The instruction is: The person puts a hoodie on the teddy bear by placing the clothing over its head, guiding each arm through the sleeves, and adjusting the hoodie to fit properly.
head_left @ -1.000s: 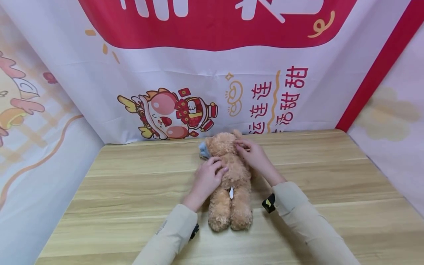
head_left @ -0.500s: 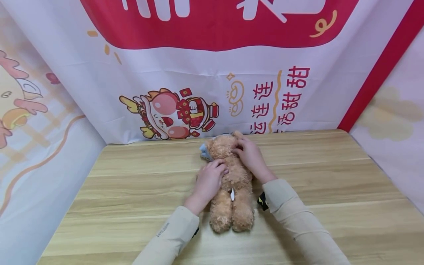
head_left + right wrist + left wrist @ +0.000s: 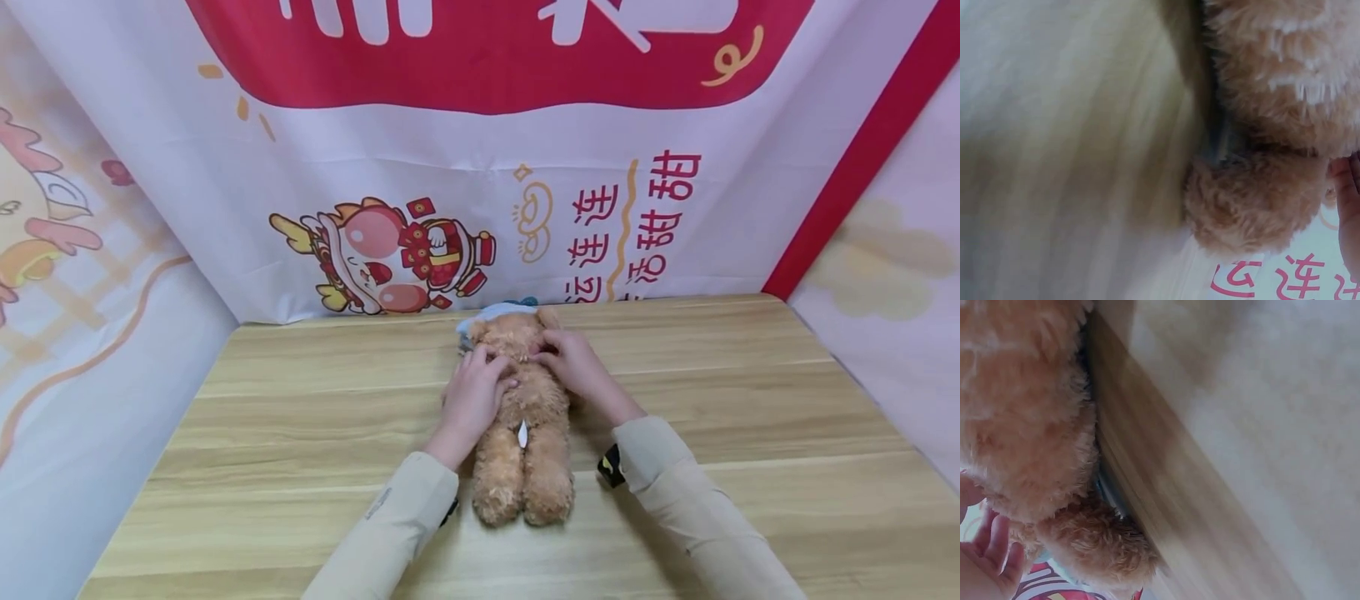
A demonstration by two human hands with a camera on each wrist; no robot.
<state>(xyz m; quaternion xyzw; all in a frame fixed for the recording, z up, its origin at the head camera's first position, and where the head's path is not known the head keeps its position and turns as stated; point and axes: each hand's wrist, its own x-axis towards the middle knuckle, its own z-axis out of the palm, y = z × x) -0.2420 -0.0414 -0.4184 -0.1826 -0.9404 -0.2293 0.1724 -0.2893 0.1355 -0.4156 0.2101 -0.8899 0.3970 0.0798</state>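
Note:
A light brown teddy bear lies face down on the wooden table, legs toward the camera, with a white tag between its legs. Light blue cloth shows along the top and left of its head. My left hand is at the left of the bear's neck, with bent fingers and thumb on the fur. On the right of the neck, my right hand pinches with thumb and forefinger. Both wrist views show the bear's furry side close up, with fingertips partly hidden by the fur.
The wooden table extends to both sides of the bear. Right behind its far edge hangs a white and red printed cloth. More printed cloth walls stand at left and right.
The bear's head has shifted slightly toward me, and more blue cloth shows above it. My right hand moved from beside the ear down to the neck; my left hand moved slightly up.

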